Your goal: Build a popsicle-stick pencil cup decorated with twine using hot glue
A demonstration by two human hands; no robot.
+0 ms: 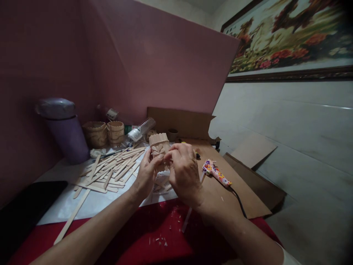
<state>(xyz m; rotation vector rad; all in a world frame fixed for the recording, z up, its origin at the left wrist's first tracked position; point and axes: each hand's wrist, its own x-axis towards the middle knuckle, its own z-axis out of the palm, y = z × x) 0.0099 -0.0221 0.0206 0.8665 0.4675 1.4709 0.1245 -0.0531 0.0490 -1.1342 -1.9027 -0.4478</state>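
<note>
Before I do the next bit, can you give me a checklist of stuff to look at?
1. Left hand has a grip on the wooden holder: ok.
2. Right hand is close up against the holder's side: ok; whether its fingertips pinch anything: cannot tell.
3. Flowered glue gun lies on the cardboard, apart from both hands: ok.
4. Glue gun hot or cold: cannot tell.
5. Craft sticks in a neat stack: not ok, they're jumbled.
6. Red cloth free of scraps: not ok, little bits are scattered.
</note>
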